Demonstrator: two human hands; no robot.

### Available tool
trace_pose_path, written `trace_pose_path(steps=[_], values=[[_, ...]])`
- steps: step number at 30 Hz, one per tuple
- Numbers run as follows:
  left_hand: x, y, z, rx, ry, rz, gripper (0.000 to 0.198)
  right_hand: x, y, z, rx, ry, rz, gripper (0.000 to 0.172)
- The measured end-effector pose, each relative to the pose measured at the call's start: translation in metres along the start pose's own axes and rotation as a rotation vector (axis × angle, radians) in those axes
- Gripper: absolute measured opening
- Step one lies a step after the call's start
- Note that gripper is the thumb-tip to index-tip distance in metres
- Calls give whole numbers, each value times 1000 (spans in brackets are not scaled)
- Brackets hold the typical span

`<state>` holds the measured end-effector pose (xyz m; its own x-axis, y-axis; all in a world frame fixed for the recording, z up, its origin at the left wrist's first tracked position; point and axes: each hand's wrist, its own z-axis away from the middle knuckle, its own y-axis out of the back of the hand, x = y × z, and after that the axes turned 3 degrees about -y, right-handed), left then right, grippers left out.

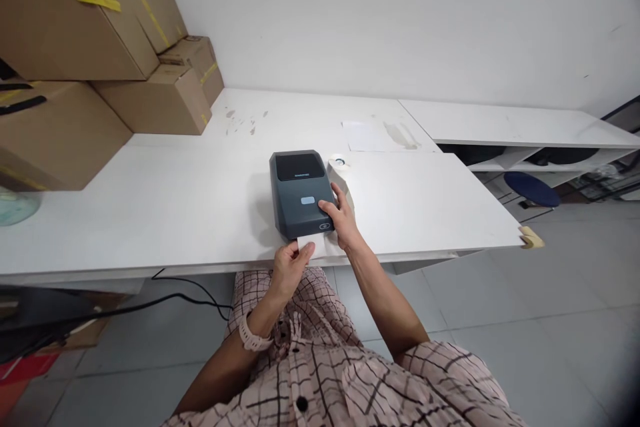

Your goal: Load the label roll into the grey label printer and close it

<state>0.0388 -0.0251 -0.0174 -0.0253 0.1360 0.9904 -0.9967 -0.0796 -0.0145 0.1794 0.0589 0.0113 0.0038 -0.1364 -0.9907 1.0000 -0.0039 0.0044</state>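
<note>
A dark grey label printer [300, 197] stands on the white table near its front edge. My right hand [343, 215] grips the printer's right side, thumb on its top and fingers along the side. At the printer's front, my left hand [291, 265] pinches a white paper label strip [311, 240] that comes out from beneath the front edge. Just behind my right hand lies a small roll of white labels [339, 161], its loose strip trailing down beside the printer.
Several cardboard boxes [170, 97] are stacked at the table's left end. A white sheet of paper [364, 136] lies on the white table [425, 207] towards the wall. A blue round stool [531, 189] stands at the right, and a black cable [170, 297] hangs below the table's front.
</note>
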Motion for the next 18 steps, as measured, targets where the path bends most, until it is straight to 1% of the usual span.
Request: trace_pose_path(steps=[5,9,12,15,18], values=[[-6,1,0,23,-62,-55,50,2,-1,1,24,1,-8,95],[-5,0,3,34,-52,-36,54,-1,-1,1,-4,-2,-32,96],[-6,-1,4,41,-33,-12,56,-11,1,-2,-26,4,-21,102],[-8,-2,3,35,-43,-22,57,-26,4,-8,-55,64,42,107],[-10,0,2,23,-57,-31,58,-36,4,-11,-101,100,123,106]])
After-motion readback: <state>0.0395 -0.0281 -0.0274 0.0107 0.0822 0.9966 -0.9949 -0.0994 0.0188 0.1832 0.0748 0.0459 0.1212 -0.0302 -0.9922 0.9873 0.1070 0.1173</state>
